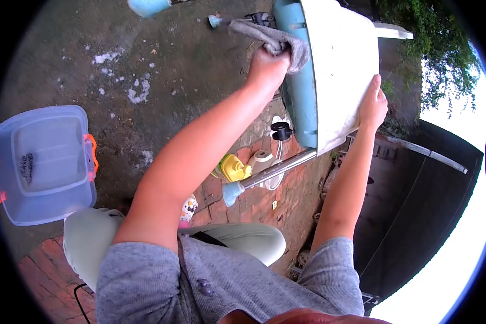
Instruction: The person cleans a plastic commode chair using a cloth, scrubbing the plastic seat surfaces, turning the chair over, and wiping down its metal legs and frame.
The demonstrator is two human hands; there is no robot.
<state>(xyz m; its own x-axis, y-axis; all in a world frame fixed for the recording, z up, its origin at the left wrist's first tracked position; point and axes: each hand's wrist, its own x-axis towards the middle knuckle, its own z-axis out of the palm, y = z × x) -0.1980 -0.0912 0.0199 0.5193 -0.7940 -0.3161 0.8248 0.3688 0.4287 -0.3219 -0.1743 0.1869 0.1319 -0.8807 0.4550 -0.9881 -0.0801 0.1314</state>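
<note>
My left hand (268,69) is closed round a grey cloth (279,42), pressed against the light-blue side of a piece of furniture. This furniture has a smooth white panel (340,70), a light-blue body (301,92) and metal legs (278,170) with pale-blue end caps. It is tipped on its side, and I cannot make out its exact kind. At the panel's far right edge, my right hand (373,107) grips the rim, with some fingers hidden behind it. A black knob (281,131) sticks out near the blue body.
A clear plastic box (43,200) with orange latches and a dark scrubber (26,168) inside stands left. White suds (139,90) spot the wet ground. A yellow bottle (233,168) and a white item (262,160) are on the bricks (264,208). Greenery (426,48) hangs at right.
</note>
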